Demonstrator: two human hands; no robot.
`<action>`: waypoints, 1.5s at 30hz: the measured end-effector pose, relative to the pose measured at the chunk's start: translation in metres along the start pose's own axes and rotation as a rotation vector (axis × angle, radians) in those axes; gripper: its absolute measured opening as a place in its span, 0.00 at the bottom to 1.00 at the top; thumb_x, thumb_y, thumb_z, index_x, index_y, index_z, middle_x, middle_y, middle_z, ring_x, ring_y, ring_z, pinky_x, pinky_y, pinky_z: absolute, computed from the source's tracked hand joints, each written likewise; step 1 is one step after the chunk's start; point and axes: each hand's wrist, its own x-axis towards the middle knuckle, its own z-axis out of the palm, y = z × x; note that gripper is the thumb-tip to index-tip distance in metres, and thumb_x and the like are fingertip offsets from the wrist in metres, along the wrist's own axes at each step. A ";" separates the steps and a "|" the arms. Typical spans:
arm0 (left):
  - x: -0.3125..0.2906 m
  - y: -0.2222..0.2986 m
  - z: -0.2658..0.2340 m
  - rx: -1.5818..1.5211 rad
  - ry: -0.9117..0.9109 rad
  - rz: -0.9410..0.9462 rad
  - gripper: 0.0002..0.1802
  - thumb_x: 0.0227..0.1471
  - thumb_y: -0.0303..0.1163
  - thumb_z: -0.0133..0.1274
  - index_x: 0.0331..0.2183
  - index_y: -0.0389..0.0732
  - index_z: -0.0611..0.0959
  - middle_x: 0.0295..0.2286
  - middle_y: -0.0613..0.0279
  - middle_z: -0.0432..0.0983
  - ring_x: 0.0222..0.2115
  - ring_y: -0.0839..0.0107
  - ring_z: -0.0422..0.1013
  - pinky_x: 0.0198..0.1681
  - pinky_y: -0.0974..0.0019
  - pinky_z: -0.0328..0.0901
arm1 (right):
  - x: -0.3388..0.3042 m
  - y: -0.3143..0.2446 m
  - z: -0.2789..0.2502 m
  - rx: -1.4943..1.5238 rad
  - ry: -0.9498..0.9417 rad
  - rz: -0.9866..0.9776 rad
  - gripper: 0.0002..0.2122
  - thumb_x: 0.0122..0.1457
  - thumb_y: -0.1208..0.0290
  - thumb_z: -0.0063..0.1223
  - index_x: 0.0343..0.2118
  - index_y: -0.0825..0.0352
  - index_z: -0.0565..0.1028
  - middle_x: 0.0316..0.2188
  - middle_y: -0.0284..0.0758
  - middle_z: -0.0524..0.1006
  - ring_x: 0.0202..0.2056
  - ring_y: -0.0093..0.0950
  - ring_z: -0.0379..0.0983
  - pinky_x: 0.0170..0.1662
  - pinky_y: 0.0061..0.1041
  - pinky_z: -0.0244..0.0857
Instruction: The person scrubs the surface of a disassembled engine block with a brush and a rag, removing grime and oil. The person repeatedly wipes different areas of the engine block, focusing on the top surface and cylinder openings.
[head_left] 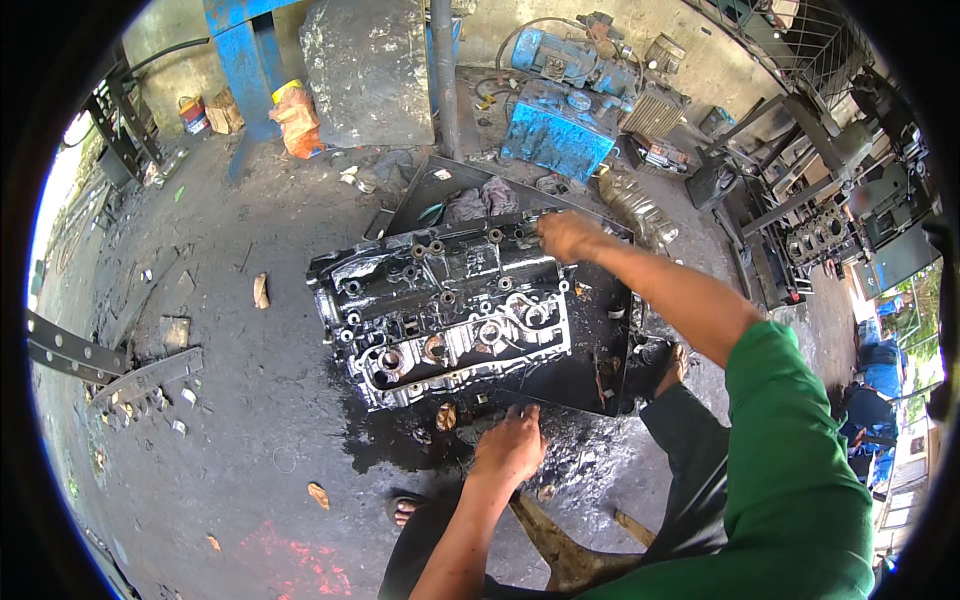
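An oily engine cylinder head [440, 300] lies across a black metal tray [585, 375]. Its near side is bare bright metal with several round openings; the far side is dark and wet. My right hand [570, 237] reaches to the far right corner of the cylinder head, fingers closed against it. Whatever it may be gripping there is hidden. Just nearer than the tray's front edge is my left hand [510, 447], its fingers curled with the tips by that edge. I cannot make out what, if anything, is in them.
Dark rags [482, 200] lie in the tray's far part. A blue machine [560, 125] and a metal post [444, 80] stand behind. Black stands with another engine part [820, 235] are at the right. A wooden stool leg [550, 545] is near my feet. Oil wets the floor.
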 end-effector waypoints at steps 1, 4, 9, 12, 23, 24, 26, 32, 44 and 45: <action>0.000 0.000 0.001 0.014 -0.011 0.004 0.27 0.56 0.38 0.46 0.55 0.40 0.67 0.50 0.42 0.68 0.46 0.46 0.71 0.49 0.51 0.68 | -0.009 -0.003 0.002 0.100 0.000 -0.018 0.15 0.50 0.74 0.50 0.41 0.68 0.78 0.42 0.45 0.78 0.47 0.43 0.75 0.48 0.37 0.71; 0.002 -0.002 0.003 0.038 -0.067 -0.020 0.28 0.56 0.38 0.46 0.57 0.39 0.66 0.52 0.41 0.66 0.47 0.47 0.71 0.49 0.52 0.68 | -0.034 -0.024 0.005 0.310 -0.017 0.149 0.17 0.53 0.74 0.45 0.46 0.71 0.74 0.48 0.50 0.74 0.50 0.44 0.72 0.54 0.34 0.67; 0.005 -0.001 0.007 0.044 -0.109 -0.012 0.30 0.55 0.38 0.45 0.58 0.38 0.65 0.54 0.40 0.64 0.49 0.48 0.71 0.50 0.53 0.68 | -0.053 -0.061 0.000 0.375 -0.069 0.110 0.16 0.55 0.74 0.44 0.45 0.71 0.75 0.47 0.50 0.75 0.50 0.42 0.73 0.54 0.35 0.67; 0.005 0.001 0.009 0.040 -0.081 -0.011 0.29 0.56 0.39 0.45 0.58 0.39 0.66 0.52 0.40 0.67 0.48 0.49 0.71 0.49 0.53 0.68 | -0.057 -0.052 0.008 0.410 0.035 0.101 0.14 0.59 0.69 0.41 0.42 0.67 0.77 0.45 0.47 0.77 0.48 0.40 0.74 0.51 0.37 0.68; 0.007 0.010 0.016 0.100 -0.104 -0.016 0.28 0.56 0.41 0.46 0.56 0.41 0.67 0.51 0.42 0.68 0.49 0.48 0.70 0.51 0.54 0.67 | -0.074 0.041 0.044 0.408 0.306 0.257 0.13 0.62 0.61 0.43 0.42 0.58 0.77 0.37 0.45 0.79 0.43 0.44 0.76 0.48 0.41 0.69; 0.012 0.011 0.016 0.092 -0.102 -0.006 0.28 0.56 0.42 0.45 0.56 0.41 0.67 0.52 0.42 0.68 0.49 0.48 0.70 0.51 0.53 0.67 | -0.068 0.040 0.045 0.358 0.311 0.244 0.14 0.62 0.60 0.43 0.46 0.59 0.75 0.37 0.44 0.79 0.41 0.45 0.75 0.46 0.43 0.69; 0.021 0.014 0.015 0.102 -0.110 0.028 0.28 0.56 0.41 0.45 0.56 0.40 0.67 0.51 0.40 0.68 0.47 0.47 0.71 0.50 0.53 0.68 | -0.055 0.042 0.049 0.337 0.298 0.229 0.14 0.62 0.61 0.42 0.46 0.58 0.75 0.36 0.45 0.79 0.41 0.45 0.76 0.44 0.43 0.69; 0.025 0.019 0.019 0.065 -0.079 -0.022 0.27 0.56 0.41 0.47 0.56 0.41 0.68 0.51 0.46 0.69 0.50 0.49 0.68 0.53 0.53 0.65 | -0.054 0.069 0.074 0.427 0.217 0.224 0.14 0.65 0.59 0.37 0.49 0.57 0.70 0.34 0.46 0.79 0.37 0.46 0.77 0.43 0.43 0.71; 0.023 0.018 0.030 0.099 -0.088 0.033 0.29 0.55 0.35 0.43 0.57 0.38 0.67 0.54 0.37 0.64 0.47 0.47 0.72 0.48 0.51 0.69 | -0.006 0.014 0.047 -0.285 0.146 -0.047 0.13 0.60 0.73 0.45 0.47 0.62 0.75 0.39 0.39 0.80 0.42 0.35 0.79 0.40 0.34 0.75; 0.023 0.020 0.029 0.117 -0.104 0.014 0.29 0.55 0.35 0.42 0.58 0.38 0.66 0.54 0.37 0.64 0.47 0.47 0.72 0.48 0.51 0.69 | -0.005 0.006 0.047 -0.305 0.163 0.034 0.13 0.60 0.73 0.46 0.48 0.62 0.74 0.40 0.38 0.80 0.43 0.35 0.78 0.41 0.34 0.75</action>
